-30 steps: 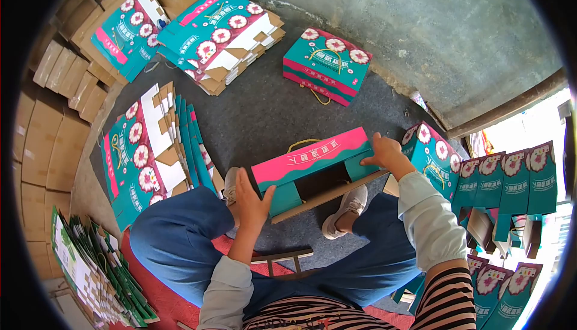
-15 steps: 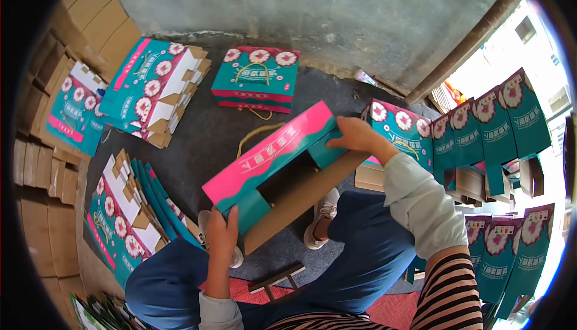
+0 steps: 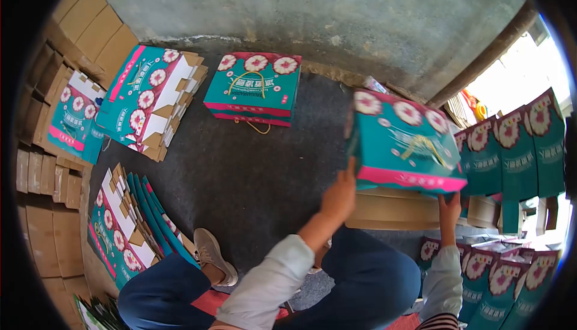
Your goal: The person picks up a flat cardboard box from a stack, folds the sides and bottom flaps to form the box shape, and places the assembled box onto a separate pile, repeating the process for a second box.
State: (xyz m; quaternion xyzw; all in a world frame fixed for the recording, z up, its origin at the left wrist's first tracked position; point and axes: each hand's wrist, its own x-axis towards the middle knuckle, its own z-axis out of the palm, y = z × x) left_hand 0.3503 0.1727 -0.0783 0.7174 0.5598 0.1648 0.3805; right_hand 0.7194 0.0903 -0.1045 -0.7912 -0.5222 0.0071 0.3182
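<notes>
I hold an assembled teal gift box [image 3: 404,143] with pink trim, white flowers and a yellow cord handle, lifted to the right in front of me. My left hand [image 3: 339,196] grips its near left edge. My right hand [image 3: 449,207] grips its lower right corner from below. Beneath the box a brown cardboard bottom [image 3: 393,210] shows. Another assembled box of the same kind [image 3: 254,88] lies on the dark floor by the wall.
Stacks of flat, unfolded box blanks lie at the far left [image 3: 153,92] and near left [image 3: 129,225]. Brown cartons [image 3: 42,198] line the left side. Upright folded teal boxes [image 3: 511,149] crowd the right. My legs in blue trousers [image 3: 360,282] are below.
The box was open and held across my lap, its pink side up. Now it is closed up, turned flower-side up and moved to the right, with both hands shifted along it.
</notes>
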